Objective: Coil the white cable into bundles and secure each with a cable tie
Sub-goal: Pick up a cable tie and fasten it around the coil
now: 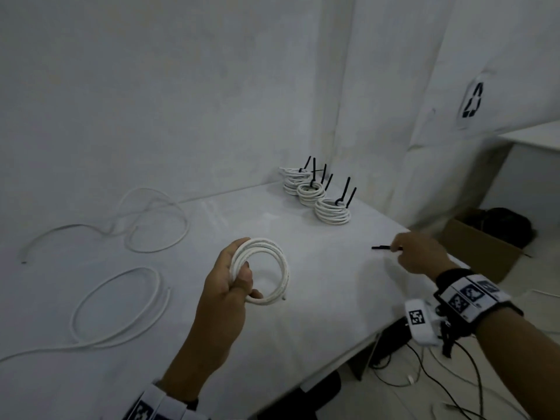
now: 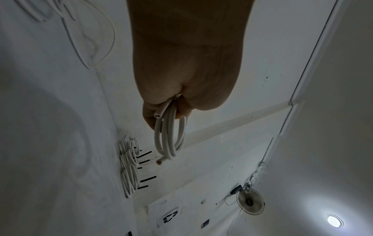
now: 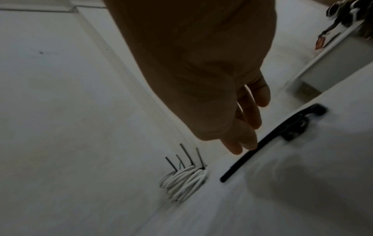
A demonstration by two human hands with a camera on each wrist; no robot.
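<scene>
My left hand (image 1: 242,277) grips a small coil of white cable (image 1: 272,268) above the middle of the white table (image 1: 318,313); the thumb goes through the loop. From the left wrist the coil (image 2: 169,137) hangs below the fingers with both cut ends showing. To the right, a black cable tie (image 1: 382,247) lies near the table's right edge. My right hand (image 1: 400,250) reaches down to it. In the right wrist view its straight fingertips (image 3: 248,143) touch the tie (image 3: 242,161).
Three tied bundles (image 1: 315,192) with black tie tails upright stand at the table's far right corner, by the wall. Loose white cable (image 1: 151,219) and another loop (image 1: 121,304) lie at the left. A cardboard box (image 1: 485,247) and dark wires (image 1: 424,368) are on the floor, right.
</scene>
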